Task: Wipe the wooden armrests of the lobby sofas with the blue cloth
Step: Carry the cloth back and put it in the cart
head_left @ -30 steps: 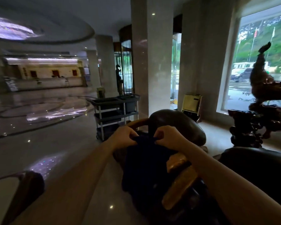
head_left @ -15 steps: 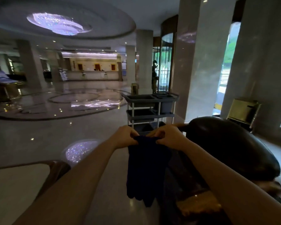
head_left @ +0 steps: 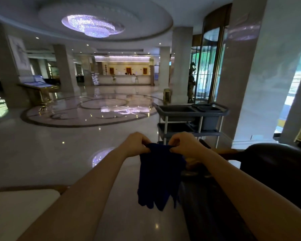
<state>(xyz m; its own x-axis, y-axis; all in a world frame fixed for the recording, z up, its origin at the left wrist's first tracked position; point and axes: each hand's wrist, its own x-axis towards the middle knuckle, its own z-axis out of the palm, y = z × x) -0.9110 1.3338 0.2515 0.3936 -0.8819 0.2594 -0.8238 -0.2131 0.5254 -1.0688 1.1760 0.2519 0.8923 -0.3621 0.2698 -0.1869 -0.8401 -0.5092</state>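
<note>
Now both hands [head_left: 161, 145] pinching the blue cloth's [head_left: 159, 176] top edge.

Dim lobby lit by a glowing chandelier [head_left: 92, 26], floor [head_left: 42, 145] glare below, soft blur, edges bent.

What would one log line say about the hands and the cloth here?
left hand: pinches cloth top | right hand: pinches cloth top | blue cloth: hangs down | armrest: not being wiped
</note>
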